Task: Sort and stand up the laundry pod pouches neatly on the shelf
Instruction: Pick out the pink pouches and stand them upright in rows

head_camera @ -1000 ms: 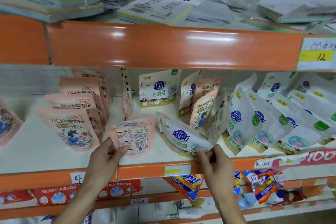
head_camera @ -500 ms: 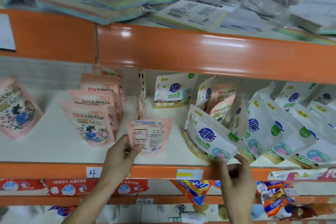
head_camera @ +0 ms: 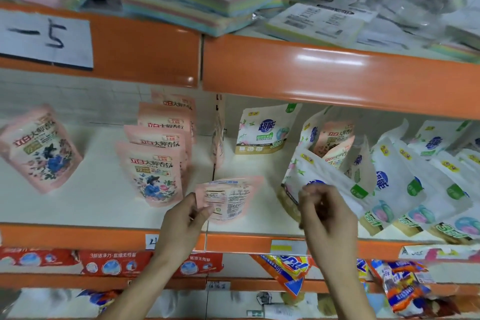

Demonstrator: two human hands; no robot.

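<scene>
My left hand pinches the lower left edge of a pink pouch that stands back side out near the front of the shelf. My right hand grips a white pouch that leans over at the left end of a slanting row of white pouches. A row of pink pouches stands upright to the left. One pink pouch stands tilted at far left. Another pink pouch is stuck among the white ones. A single white pouch stands at the back.
An orange upper shelf edge hangs low over the pouches, piled with pastel sponge packs. A vertical divider post stands at mid shelf. Red and orange detergent bags fill the shelf below.
The view has shifted left and closer. My right hand rose from the shelf's front edge onto the leaning white pouch, which is now tipped up more. My left hand stays on the pink pouch.
</scene>
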